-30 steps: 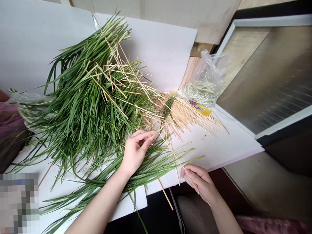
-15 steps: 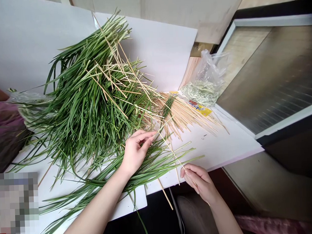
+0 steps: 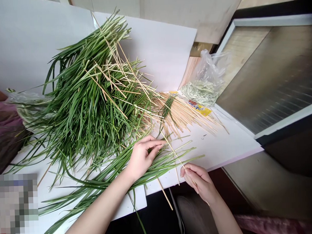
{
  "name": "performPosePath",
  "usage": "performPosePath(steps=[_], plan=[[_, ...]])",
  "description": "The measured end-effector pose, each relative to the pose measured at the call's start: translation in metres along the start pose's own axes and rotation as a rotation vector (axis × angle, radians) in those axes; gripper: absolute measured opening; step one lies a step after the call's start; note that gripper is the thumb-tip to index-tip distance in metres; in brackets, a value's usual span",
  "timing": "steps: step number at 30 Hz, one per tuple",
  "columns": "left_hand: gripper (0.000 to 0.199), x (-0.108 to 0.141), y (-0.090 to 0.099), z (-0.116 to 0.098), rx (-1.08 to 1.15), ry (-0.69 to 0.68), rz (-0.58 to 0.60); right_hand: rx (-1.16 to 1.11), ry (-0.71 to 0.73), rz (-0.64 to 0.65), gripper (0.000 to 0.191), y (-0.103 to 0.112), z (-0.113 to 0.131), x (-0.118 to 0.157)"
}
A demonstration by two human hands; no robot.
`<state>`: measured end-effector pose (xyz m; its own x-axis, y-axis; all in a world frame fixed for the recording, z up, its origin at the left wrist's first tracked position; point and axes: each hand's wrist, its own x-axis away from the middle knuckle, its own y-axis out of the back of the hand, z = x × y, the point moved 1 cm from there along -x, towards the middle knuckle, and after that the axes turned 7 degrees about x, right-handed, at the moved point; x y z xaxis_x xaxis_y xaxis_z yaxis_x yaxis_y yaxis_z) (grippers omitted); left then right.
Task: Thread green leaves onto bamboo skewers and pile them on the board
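2 hands at work: the right hand pinches a thin bamboo skewer (light, stiff, best held near its end); the left hand curves over limp green leaves, its grip unclear.

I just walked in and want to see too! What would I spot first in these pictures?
The big heap of long green leaves comes first, filling the left side of the white board, with pale sticks poking through it and fanned out to its right. Then you'd see two bare hands at the bottom: the left hand on loose leaves in front of the heap, and the right hand pinching a thin stick.
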<state>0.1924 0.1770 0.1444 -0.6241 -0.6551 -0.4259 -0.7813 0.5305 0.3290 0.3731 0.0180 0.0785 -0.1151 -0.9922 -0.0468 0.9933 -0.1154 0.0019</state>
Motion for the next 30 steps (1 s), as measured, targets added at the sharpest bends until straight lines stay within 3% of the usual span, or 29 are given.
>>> performPosePath(steps=[5, 11, 14, 19, 25, 30], plan=[[0.021, -0.001, 0.002, -0.003, 0.02, 0.008, 0.077, -0.002, 0.008, -0.008, 0.035, -0.001, 0.0, 0.0], [0.024, -0.003, 0.006, -0.012, 0.105, 0.063, 0.292, 0.025, -0.019, -0.01, 0.037, -0.001, 0.002, -0.001], [0.025, -0.005, 0.009, -0.009, 0.087, 0.1, 0.244, 0.023, -0.015, -0.005, 0.037, -0.001, 0.003, -0.001], [0.024, -0.005, 0.011, 0.011, -0.248, 0.068, 0.065, 0.029, -0.024, -0.011, 0.038, -0.002, 0.004, -0.001], [0.028, -0.001, 0.004, 0.019, -0.723, -0.039, 0.213, 0.023, -0.017, -0.003, 0.037, -0.002, 0.004, -0.001], [0.01, -0.002, 0.003, 0.018, -0.74, -0.027, 0.225, 0.024, -0.036, -0.007, 0.037, -0.003, 0.005, 0.0]])
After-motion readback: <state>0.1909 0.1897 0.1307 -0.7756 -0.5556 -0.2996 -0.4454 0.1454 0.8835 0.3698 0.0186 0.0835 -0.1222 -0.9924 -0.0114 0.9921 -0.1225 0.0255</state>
